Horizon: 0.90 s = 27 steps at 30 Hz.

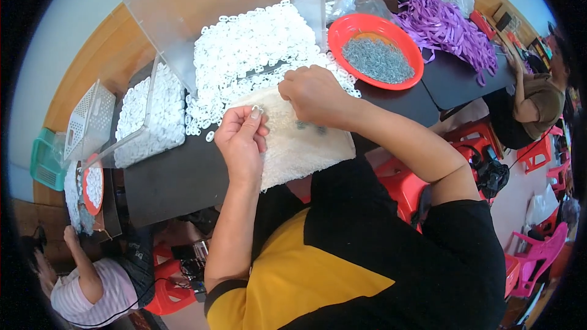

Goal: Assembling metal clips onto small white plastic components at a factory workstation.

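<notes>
Working largest to smallest: the dark flat counter [177, 177] carries a big heap of small white plastic rings [257, 49] spilling from a tipped clear plastic bin [183, 6], with a red round plastic bowl of small grey metal clips [376, 55] to the right of it. In front of you lies a cream fluffy towel [299, 146], soft enough to stop small parts rolling or skidding.

Your left hand [241, 143] rests on the towel's left edge, fingers [254, 119] pinched shut on one small white plastic ring piece [257, 109], which pokes out just above the fingertips. My read: it's featherlight, rigid, smooth and easy to drop, so grip it by the rim with thumb and forefinger and don't squeeze hard.

Your right hand [315, 95] sits at the towel's top edge, touching the heap, fingers curled down. Can't tell if they hold anything; they're hidden underneath. A few grey clips [309, 127] lie loose on the towel just below that hand.
</notes>
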{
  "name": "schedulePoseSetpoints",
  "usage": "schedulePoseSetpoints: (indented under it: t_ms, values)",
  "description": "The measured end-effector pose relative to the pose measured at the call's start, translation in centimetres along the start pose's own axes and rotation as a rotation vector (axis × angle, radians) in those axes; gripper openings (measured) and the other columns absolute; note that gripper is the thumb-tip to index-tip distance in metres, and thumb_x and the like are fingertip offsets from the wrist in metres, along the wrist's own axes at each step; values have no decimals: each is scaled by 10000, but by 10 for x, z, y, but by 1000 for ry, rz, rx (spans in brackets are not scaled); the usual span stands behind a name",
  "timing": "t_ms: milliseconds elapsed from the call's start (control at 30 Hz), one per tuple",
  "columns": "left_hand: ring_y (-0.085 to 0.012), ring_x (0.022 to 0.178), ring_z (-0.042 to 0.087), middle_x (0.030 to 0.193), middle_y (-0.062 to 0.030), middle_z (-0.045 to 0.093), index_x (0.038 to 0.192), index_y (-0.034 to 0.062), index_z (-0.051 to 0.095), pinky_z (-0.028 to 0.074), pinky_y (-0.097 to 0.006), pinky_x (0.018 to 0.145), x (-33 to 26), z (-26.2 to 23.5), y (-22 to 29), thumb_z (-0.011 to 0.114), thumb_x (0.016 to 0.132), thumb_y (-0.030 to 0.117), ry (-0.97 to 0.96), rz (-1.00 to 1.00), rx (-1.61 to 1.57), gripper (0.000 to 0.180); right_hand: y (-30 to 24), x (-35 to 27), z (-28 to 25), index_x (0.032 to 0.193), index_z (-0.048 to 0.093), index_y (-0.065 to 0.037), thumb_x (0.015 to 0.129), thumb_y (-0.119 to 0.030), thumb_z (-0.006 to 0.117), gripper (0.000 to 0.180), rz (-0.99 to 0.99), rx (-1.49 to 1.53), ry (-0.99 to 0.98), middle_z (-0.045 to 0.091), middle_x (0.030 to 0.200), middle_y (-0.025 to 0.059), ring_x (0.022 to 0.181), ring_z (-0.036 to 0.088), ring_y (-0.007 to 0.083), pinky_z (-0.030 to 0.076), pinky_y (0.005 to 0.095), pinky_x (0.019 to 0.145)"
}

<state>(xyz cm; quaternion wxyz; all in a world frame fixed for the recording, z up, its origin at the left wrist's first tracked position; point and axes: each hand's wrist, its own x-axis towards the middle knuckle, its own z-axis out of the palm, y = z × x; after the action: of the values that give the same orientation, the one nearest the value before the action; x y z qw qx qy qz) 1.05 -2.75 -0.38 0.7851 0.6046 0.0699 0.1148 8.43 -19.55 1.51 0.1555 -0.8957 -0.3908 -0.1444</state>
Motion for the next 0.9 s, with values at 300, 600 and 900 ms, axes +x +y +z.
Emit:
schedulePoseSetpoints:
  t_ms: [300,600,900]
  values:
    - [-58,528,481,738,-61,613,880,-4,587,354,-190,415,-2,3,4,567,920,54,5,-35,6,74,-1,3,4,774,604,-69,706,-62,644,79,17,-12,99,593,775,82,782,599,299,451,419,680]
    - [-60,520,484,737,-61,618,890,-4,592,349,-188,414,-2,3,5,585,913,67,8,-29,22,75,0,-1,2,831,601,-50,718,-47,672,133,38,-7,-3,622,886,126,829,611,340,474,427,715]
    - [-100,537,532,740,-75,614,917,0,571,357,-208,402,-2,0,2,584,909,82,6,16,-86,83,-9,15,1,885,639,29,811,-31,668,100,403,1095,-7,619,740,34,671,574,89,458,228,614]
